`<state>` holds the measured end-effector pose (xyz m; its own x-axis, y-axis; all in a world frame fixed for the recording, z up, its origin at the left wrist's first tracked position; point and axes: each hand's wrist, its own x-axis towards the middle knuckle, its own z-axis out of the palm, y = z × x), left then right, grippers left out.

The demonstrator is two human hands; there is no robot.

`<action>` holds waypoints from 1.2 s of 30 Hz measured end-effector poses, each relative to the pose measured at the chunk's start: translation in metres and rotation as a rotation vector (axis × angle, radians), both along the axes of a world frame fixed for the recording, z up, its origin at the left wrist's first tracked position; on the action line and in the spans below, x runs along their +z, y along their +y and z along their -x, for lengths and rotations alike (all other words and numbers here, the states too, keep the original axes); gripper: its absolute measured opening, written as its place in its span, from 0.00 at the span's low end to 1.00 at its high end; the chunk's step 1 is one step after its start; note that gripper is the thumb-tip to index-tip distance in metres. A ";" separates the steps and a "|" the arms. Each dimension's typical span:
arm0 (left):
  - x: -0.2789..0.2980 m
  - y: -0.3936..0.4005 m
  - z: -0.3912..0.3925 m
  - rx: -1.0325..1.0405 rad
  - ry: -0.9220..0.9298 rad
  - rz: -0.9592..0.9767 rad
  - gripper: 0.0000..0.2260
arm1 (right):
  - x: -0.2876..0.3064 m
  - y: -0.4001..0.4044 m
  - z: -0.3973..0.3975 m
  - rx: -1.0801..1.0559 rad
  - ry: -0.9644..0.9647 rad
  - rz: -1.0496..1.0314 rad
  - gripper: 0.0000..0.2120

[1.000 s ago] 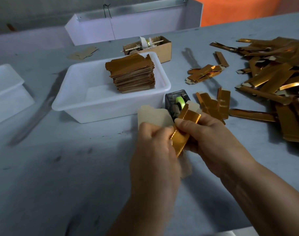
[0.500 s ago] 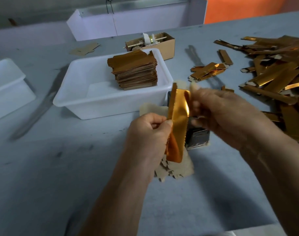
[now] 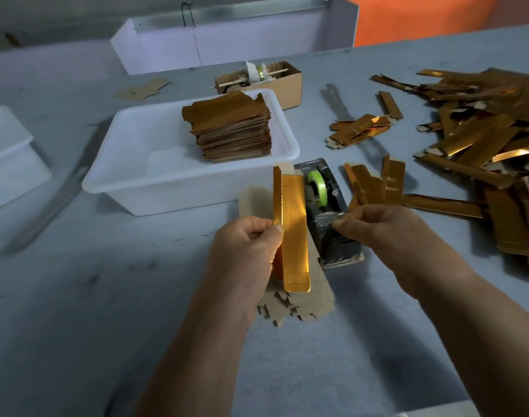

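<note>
1. The left hand has its fingers curled, thumb pressed on the left edge of the gold carton sleeve. The sleeve is at frame centre, raised off the table.
2. The right hand closes thumb and forefinger in a pinch at the front of the tape dispenser, apparently on the tape end, though the clear film is hard to make out.
3. To do this well, I would draw the tape straight and taut, tear it cleanly, and keep the sleeve's seam squeezed flat until the tape lands.
4. The sleeve's long axis runs nearly top to bottom. Its stitched end points at the lower edge and its flap end at the white tub.
5. Brown card blanks fan out behind it.
</note>
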<state>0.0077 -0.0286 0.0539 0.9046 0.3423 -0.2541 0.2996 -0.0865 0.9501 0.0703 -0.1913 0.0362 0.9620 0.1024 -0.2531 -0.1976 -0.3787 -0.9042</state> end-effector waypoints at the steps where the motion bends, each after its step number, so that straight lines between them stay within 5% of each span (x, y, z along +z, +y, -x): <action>1: -0.001 -0.001 0.000 -0.007 0.004 0.005 0.05 | -0.001 0.000 0.000 -0.004 -0.004 0.002 0.08; 7: -0.005 -0.010 0.002 -0.039 -0.011 -0.007 0.05 | -0.004 0.002 0.002 -0.064 0.031 -0.092 0.06; 12: -0.006 -0.012 0.000 -0.042 -0.024 0.001 0.05 | -0.001 0.000 0.009 -0.128 0.139 -0.410 0.07; 24: -0.002 -0.020 -0.003 -0.176 -0.098 0.134 0.05 | -0.015 0.002 0.034 -0.150 -0.341 0.185 0.08; 36: -0.012 -0.027 -0.006 -0.257 -0.096 -0.024 0.07 | -0.025 0.004 0.043 -0.143 -0.395 0.202 0.07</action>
<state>0.0139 -0.0557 0.0416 0.9821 0.1037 -0.1573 0.1734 -0.1707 0.9700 0.0277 -0.1870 0.0109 0.9895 -0.0520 0.1346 0.0842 -0.5493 -0.8313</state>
